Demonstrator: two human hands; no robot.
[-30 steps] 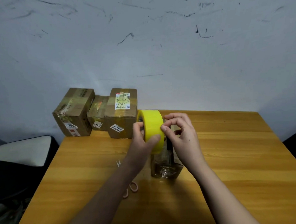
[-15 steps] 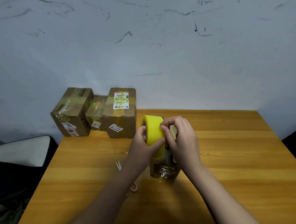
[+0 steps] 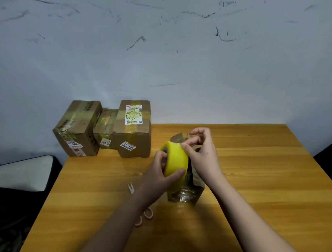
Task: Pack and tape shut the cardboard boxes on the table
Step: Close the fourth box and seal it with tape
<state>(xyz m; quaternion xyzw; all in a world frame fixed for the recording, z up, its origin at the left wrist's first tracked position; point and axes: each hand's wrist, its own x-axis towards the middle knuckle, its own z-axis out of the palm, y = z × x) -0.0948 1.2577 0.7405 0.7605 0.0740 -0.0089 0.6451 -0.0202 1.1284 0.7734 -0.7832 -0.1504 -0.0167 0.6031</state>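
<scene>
Small open brown cardboard box [image 3: 190,189] sits mid-table, just under the fat yellow tape roll [image 3: 176,159] you hold above it. Your left hand [image 3: 161,175] clamps the roll; right hand [image 3: 201,151] pinches at its top edge. Three taped brown cartons [image 3: 105,128] stand at the wooden table's [image 3: 257,169] far-left corner; pink-handled scissors [image 3: 145,215] lie under your left forearm.

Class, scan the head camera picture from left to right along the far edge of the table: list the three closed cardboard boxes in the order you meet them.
Box with the red-and-white sticker → small middle box → box with the white shipping label.
</scene>
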